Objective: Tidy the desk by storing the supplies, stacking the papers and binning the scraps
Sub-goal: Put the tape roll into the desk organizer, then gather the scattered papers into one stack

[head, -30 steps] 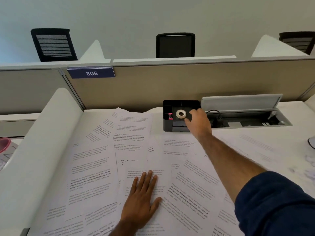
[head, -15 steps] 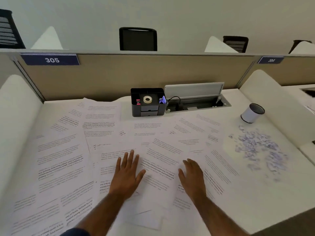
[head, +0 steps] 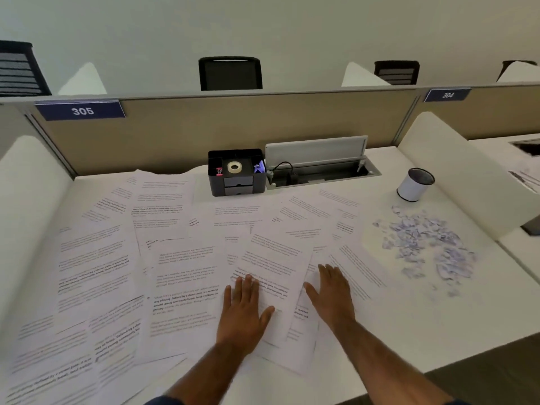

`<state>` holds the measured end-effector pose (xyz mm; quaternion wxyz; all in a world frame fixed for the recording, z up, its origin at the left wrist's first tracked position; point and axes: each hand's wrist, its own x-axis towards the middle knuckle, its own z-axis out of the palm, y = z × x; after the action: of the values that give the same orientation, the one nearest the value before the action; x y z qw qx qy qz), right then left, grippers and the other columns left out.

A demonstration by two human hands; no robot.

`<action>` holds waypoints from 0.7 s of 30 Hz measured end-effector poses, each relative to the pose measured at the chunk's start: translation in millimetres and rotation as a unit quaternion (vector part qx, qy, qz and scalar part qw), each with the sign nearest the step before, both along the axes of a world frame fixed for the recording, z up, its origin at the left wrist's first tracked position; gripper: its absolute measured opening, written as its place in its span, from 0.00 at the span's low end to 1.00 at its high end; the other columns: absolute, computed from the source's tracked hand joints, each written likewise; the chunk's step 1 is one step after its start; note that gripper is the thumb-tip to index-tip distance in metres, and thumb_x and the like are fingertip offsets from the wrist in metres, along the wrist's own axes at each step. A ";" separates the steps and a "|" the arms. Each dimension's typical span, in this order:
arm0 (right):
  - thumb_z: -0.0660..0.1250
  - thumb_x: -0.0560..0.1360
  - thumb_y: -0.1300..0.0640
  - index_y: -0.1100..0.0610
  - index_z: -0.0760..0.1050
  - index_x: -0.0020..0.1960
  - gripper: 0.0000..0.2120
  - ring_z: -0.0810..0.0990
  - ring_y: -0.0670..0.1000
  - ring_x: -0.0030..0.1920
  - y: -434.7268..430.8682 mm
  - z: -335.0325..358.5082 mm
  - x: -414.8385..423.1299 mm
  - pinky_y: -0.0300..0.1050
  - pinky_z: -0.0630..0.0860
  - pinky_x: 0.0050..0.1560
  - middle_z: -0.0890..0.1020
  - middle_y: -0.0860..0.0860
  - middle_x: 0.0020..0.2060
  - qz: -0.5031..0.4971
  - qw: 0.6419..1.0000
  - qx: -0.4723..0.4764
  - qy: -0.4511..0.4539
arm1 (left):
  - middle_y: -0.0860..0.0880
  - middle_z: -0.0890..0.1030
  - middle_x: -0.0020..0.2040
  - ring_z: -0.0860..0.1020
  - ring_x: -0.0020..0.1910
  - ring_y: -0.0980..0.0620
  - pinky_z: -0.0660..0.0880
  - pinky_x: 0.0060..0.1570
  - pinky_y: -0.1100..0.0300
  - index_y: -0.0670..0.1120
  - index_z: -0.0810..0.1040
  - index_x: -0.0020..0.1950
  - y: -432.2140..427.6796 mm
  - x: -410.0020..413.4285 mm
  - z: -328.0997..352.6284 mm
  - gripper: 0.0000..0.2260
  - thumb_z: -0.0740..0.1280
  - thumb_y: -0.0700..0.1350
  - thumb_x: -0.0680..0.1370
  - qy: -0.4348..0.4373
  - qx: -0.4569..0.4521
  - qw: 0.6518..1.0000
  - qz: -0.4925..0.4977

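Observation:
Several printed sheets point(head: 175, 264) lie spread and overlapping across the white desk point(head: 438, 331). My left hand point(head: 244, 311) lies flat with straight fingers on a sheet near the front middle. Close to its right, my right hand point(head: 333, 296) also presses flat on the papers. A black desk organiser point(head: 236, 182) stands at the back, with a roll of tape point(head: 234, 167) and small supplies in its top. A heap of torn paper scraps point(head: 429, 247) lies on the desk at the right. Beyond it stands a small white bin cup point(head: 415, 185) with a dark rim.
An open cable hatch point(head: 318, 168) with its lid raised sits right of the organiser. A beige partition point(head: 233, 127) labelled 305 closes the back. White curved dividers point(head: 29, 200) flank both sides. The desk's front edge runs near my right forearm.
My right hand left the organiser, where the tape now sits, and came back down flat onto the papers beside my left hand. My view swung right, showing scraps and bin cup.

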<state>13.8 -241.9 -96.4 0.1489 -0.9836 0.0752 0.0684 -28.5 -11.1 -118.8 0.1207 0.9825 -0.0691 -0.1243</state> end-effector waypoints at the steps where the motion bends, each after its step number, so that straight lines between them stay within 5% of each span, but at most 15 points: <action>1: 0.56 0.80 0.37 0.56 0.54 0.80 0.36 0.53 0.57 0.80 -0.8 0.3 6.1 0.52 0.50 0.80 0.59 0.56 0.79 0.010 1.000 0.001 -0.002 | 0.48 0.33 0.81 0.36 0.82 0.44 0.24 0.71 0.52 0.47 0.37 0.82 -7.9 -1.2 2.1 0.42 0.29 0.71 0.74 -0.010 0.008 1.000 0.007; 11: 0.58 0.75 0.30 0.58 0.45 0.81 0.48 0.44 0.59 0.80 -16.5 4.5 65.8 0.57 0.45 0.79 0.53 0.56 0.80 0.060 0.997 0.020 0.035 | 0.49 0.27 0.80 0.30 0.80 0.47 0.19 0.66 0.58 0.48 0.31 0.82 -43.6 -15.4 3.4 0.46 0.27 0.72 0.69 0.037 0.041 0.998 0.006; 15: 0.57 0.77 0.31 0.57 0.43 0.81 0.46 0.44 0.57 0.81 -6.1 11.0 69.5 0.55 0.44 0.79 0.54 0.56 0.80 0.079 0.994 0.049 0.058 | 0.49 0.28 0.80 0.31 0.81 0.47 0.25 0.76 0.55 0.48 0.31 0.82 -46.5 -15.5 6.9 0.47 0.26 0.72 0.67 0.050 0.045 0.998 0.017; 18: 0.62 0.76 0.33 0.52 0.45 0.81 0.45 0.56 0.58 0.79 3.6 10.4 66.9 0.55 0.57 0.77 0.57 0.56 0.80 0.059 0.985 0.150 0.067 | 0.50 0.28 0.80 0.30 0.80 0.48 0.32 0.79 0.49 0.48 0.31 0.82 -48.4 -16.4 8.0 0.47 0.26 0.72 0.67 0.053 0.048 0.997 0.022; 21: 0.70 0.75 0.42 0.47 0.50 0.80 0.42 0.77 0.56 0.66 12.8 18.8 62.4 0.51 0.80 0.56 0.72 0.50 0.71 -0.014 0.938 0.344 0.028 | 0.50 0.28 0.80 0.30 0.81 0.47 0.32 0.79 0.49 0.49 0.30 0.81 -48.9 -17.0 6.8 0.47 0.26 0.72 0.67 0.051 0.046 0.997 0.027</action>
<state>76.2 -229.0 -77.6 0.4770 -0.8688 0.0651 0.1157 -45.5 -60.0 -112.0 0.0820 0.9809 -0.0308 -0.1739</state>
